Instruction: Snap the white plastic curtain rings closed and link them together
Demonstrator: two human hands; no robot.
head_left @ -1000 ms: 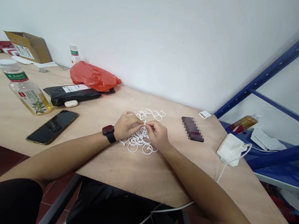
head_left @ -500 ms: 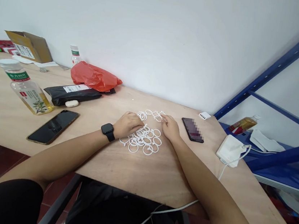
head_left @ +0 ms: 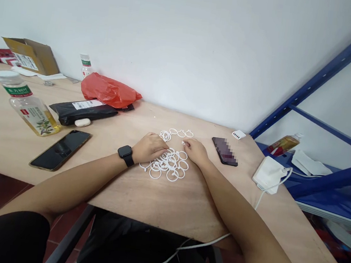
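Observation:
A loose pile of thin white rings with small tabs [head_left: 172,175] lies on the wooden table between my hands. My left hand [head_left: 150,149], with a black watch at its wrist, rests at the pile's left edge. Its fingers are curled together, their tips touching the pile; what they pinch is hidden. Right of the pile, my right hand [head_left: 196,151] is closed, and a small white piece of a ring [head_left: 183,142] shows at its fingertips. Behind the hands sit more white rings: an overlapping cluster [head_left: 165,136] on the left and several single rings [head_left: 181,133] in a row.
A phone [head_left: 60,150], a drink bottle [head_left: 34,110], a black parcel [head_left: 83,111], an earbud case [head_left: 82,122] and a red bag [head_left: 110,90] lie left. At right are another phone [head_left: 224,151], a white charger [head_left: 266,174] with cable, and a blue shelf frame [head_left: 325,79].
My right hand has drawn back slightly from the rear row, with a white piece now at its fingertips. Fewer rings overlap there. My left hand stays at the pile.

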